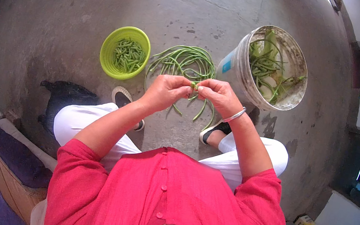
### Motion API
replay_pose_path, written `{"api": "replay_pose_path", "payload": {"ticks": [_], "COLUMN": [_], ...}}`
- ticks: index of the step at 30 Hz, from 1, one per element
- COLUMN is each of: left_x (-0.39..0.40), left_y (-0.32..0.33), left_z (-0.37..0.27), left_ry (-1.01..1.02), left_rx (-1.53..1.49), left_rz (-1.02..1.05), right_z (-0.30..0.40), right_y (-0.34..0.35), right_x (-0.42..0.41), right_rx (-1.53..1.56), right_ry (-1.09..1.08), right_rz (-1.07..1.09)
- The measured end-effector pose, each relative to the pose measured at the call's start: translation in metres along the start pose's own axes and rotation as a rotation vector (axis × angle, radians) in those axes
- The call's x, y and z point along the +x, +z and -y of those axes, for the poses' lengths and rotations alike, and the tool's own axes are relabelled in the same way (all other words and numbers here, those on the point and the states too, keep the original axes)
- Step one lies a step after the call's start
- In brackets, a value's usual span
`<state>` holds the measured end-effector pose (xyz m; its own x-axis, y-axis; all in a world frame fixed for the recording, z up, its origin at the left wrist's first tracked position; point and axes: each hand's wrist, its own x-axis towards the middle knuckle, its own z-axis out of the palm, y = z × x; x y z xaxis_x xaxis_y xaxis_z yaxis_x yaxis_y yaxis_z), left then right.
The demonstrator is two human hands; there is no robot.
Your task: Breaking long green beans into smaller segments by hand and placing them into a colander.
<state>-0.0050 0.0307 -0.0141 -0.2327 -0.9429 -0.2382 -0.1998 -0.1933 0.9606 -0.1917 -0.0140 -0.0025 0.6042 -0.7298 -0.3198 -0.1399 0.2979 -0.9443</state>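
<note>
Both of my hands meet in front of me, fingertips close together over the floor. My left hand pinches a small green piece of long bean between thumb and fingers. From the other side, my right hand, with a silver bangle at its wrist, grips the bean too; the fingers hide much of it. Just beyond them, a loose coil of long beans lies on the concrete, some strands trailing toward my feet. Left of the coil stands a lime-green plastic basket holding short cut bean pieces.
A whitish plastic bucket stands at right, with bean scraps and leaves inside. A black plastic bag lies near my left knee. A cushioned sofa is at lower left. My shoes flank the trailing beans.
</note>
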Motion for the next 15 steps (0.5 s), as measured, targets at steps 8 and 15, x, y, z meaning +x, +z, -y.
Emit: {"api": "replay_pose_path", "payload": {"ticks": [8, 15], "left_x": [0.007, 0.018], "left_y": [-0.02, -0.104], "left_z": [0.008, 0.079], "left_ry": [-0.132, -0.192], "left_rx": [-0.511, -0.295], "left_rz": [-0.048, -0.496], "right_z": [0.02, 0.036], "right_y": [-0.028, -0.096], "right_x": [-0.005, -0.028], "right_rx": [-0.476, -1.354], "right_ry": [-0.182, -0.237], "right_rz": [-0.254, -0.759]}}
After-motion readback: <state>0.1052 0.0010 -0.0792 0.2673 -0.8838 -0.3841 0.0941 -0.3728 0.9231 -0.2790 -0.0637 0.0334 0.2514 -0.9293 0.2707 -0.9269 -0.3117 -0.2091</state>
